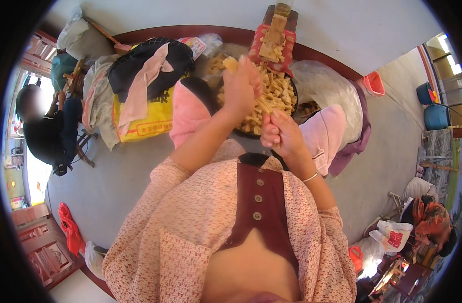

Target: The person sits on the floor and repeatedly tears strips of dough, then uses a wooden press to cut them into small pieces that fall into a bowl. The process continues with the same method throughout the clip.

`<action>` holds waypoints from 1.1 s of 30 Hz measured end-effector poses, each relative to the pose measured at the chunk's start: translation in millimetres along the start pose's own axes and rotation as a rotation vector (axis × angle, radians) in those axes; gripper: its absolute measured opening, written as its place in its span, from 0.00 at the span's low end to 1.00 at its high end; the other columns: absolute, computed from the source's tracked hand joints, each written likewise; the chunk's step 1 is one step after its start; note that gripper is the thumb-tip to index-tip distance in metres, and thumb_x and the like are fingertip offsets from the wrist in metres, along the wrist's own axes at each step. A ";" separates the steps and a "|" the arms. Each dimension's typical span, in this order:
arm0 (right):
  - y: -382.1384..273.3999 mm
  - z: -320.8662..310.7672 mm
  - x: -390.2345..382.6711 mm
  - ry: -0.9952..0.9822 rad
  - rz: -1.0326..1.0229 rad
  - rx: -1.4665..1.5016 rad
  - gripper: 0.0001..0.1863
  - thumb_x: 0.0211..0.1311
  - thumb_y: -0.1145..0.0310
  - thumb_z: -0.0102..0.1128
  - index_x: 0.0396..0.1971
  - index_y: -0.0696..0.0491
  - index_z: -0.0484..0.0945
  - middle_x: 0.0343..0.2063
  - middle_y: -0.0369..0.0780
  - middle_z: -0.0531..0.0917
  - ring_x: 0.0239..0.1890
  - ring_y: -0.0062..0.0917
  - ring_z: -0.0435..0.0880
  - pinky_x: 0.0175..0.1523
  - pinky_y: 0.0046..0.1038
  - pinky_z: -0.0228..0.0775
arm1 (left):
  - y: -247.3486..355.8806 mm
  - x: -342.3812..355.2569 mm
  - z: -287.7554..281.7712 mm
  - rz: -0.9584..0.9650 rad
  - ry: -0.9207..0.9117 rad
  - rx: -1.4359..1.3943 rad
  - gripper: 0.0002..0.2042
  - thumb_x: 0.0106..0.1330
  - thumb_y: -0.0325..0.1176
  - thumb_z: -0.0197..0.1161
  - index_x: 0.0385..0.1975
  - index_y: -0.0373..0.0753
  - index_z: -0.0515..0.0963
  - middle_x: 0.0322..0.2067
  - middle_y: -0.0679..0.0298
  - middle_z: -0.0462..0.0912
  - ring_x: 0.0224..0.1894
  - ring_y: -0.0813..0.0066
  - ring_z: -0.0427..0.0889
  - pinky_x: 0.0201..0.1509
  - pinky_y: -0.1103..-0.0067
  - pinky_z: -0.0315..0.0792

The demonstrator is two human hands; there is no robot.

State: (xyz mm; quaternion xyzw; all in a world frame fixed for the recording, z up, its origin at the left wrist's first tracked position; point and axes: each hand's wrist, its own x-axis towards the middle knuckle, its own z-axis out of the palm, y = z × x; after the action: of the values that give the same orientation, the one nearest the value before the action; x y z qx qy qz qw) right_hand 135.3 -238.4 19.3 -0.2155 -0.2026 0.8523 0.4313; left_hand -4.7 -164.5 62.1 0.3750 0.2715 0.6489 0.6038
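My left hand (242,87) is closed around a pale yellow, ribbed stick-like piece (264,105), and a yellowish end (231,63) sticks out above its fingers. Lower and to the right, my right hand (282,133) grips the near end of the ribbed piece, fingers curled in. Whether one length runs through both hands, I cannot tell. Just beyond and beneath them sits a dark round basin (296,103) heaped with short, pale yellow-brown pieces (277,96); my left hand hides part of the heap.
Behind the basin, a wooden board (274,38) rests on a red patterned cloth (290,49). A yellow sack (147,121) with dark and pink cloths lies left. Clear plastic sheeting (327,83) bulges right. Another person (49,126) sits far left; a red bucket (374,84) stands by the wall.
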 end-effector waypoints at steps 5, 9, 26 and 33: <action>-0.2 8.7 8.4 -0.173 -0.074 0.182 0.12 0.71 0.59 0.46 0.39 0.53 0.71 0.19 0.27 0.65 0.16 0.10 0.61 0.23 0.18 0.58 | -1.3 1.5 -12.4 0.779 -0.370 0.635 0.25 0.70 0.51 0.47 0.20 0.35 0.76 0.17 0.62 0.74 0.16 0.73 0.72 0.18 0.80 0.63; 6.4 7.8 15.1 -0.287 -0.108 0.228 0.13 0.70 0.59 0.47 0.41 0.53 0.71 0.18 0.27 0.65 0.15 0.10 0.61 0.23 0.17 0.57 | 1.8 3.8 -15.9 0.988 -0.518 0.709 0.24 0.67 0.51 0.51 0.30 0.32 0.82 0.22 0.57 0.80 0.22 0.66 0.80 0.24 0.77 0.73; 8.8 24.8 -9.1 -0.113 -0.008 0.204 0.13 0.71 0.60 0.45 0.39 0.55 0.71 0.16 0.28 0.63 0.14 0.11 0.58 0.21 0.18 0.55 | 0.1 5.3 -32.8 0.291 -0.169 0.315 0.23 0.73 0.48 0.42 0.23 0.36 0.73 0.19 0.63 0.71 0.15 0.74 0.67 0.17 0.80 0.60; 14.1 13.7 3.8 0.136 -0.322 -0.583 0.07 0.66 0.65 0.54 0.34 0.54 0.73 0.19 0.32 0.74 0.17 0.17 0.70 0.24 0.22 0.63 | -14.8 -32.5 -39.1 0.518 -0.545 0.745 0.21 0.71 0.43 0.47 0.44 0.29 0.78 0.43 0.49 0.80 0.45 0.62 0.80 0.49 0.73 0.73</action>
State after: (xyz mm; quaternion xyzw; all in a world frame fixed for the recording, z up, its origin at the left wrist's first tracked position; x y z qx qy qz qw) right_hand 116.7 -245.2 22.3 -0.3511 -0.4399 0.6633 0.4931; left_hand -28.3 -190.8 22.7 0.7740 0.2153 0.5155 0.2981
